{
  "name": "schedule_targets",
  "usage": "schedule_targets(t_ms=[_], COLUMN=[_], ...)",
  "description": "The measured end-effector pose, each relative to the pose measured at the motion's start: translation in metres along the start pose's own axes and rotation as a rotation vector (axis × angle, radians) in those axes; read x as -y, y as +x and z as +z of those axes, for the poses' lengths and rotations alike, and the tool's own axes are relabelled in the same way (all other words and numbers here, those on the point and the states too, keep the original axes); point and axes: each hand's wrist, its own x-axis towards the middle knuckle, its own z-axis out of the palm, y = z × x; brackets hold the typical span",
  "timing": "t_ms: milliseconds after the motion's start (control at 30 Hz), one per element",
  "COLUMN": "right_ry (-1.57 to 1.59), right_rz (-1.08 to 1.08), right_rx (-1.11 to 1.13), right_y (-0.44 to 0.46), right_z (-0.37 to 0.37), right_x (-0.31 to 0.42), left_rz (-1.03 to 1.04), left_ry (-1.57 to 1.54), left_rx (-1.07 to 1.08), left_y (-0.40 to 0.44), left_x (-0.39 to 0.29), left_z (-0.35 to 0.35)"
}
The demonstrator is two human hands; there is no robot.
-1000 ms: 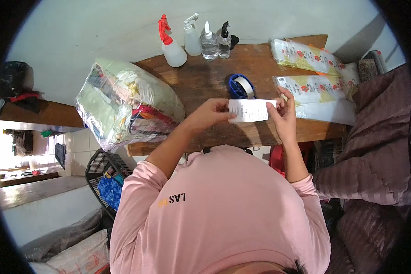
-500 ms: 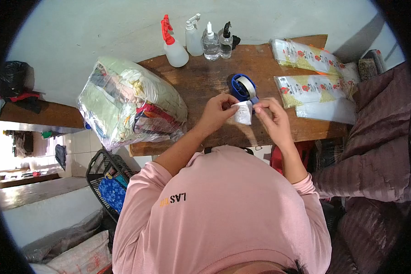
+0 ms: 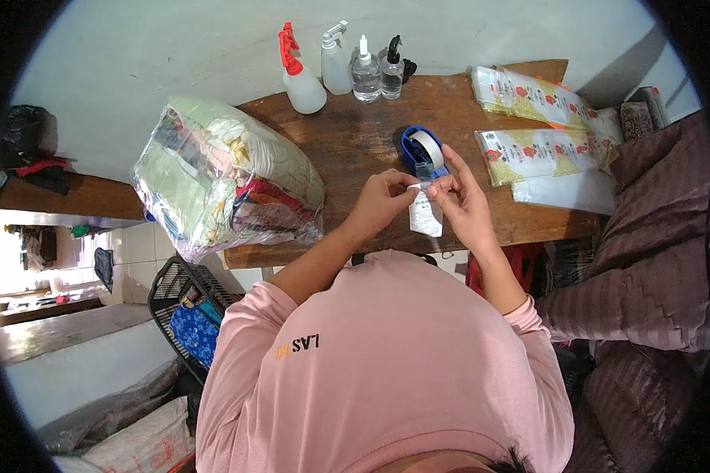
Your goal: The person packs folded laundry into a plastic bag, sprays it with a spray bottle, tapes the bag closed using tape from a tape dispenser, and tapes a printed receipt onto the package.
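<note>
A small white printed paper slip (image 3: 426, 217) hangs over the table's front edge, its text facing up. My left hand (image 3: 379, 203) pinches the slip's top edge between thumb and fingers. At the same edge, my right hand (image 3: 467, 206) closes its thumb against a bent finger on the slip's upper right corner, while another finger points up beside the tape. Just beyond the fingers stands a blue tape dispenser (image 3: 409, 144) with a roll of tape (image 3: 427, 147). A short piece of clear tape (image 3: 424, 171) shows between the dispenser and the slip.
On the wooden table (image 3: 355, 142), a clear plastic bag of folded cloth (image 3: 229, 173) sits at left. Several bottles, including a red-topped spray bottle (image 3: 303, 88), line the wall. Printed plastic packs (image 3: 540, 154) lie at right, near dark striped fabric (image 3: 647, 260). A black basket (image 3: 183, 280) stands below left.
The paper slip has turned and now hangs down longer, with its print showing. My right hand's finger has lifted up alongside the tape dispenser, and both hands have shifted slightly.
</note>
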Motion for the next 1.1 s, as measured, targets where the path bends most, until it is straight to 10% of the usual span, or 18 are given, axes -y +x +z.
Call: schedule_targets(t_ms=[500,600,867,1100], right_ry=[-0.377,0.02,0.171,-0.342], right_rz=[-0.256,0.039,-0.112,-0.022], right_rx=[-0.235,-0.039,-0.114,-0.247], right_y=[0.001,0.0,0.015,0.047], right_z=[-0.004,-0.005,0.003,-0.043], right_x=[-0.004,-0.014,-0.021,-0.118], left_rz=[0.101,-0.041,-0.343,-0.191], left_ry=[0.111,-0.258,-0.452,-0.159], left_rx=[0.044,0.073,0.24,0.028], left_y=[-0.005,-0.006,-0.013,-0.016], left_x=[-0.018,-0.016,-0.004,0.003], left_z=[0.005,0.009,0.009,-0.002])
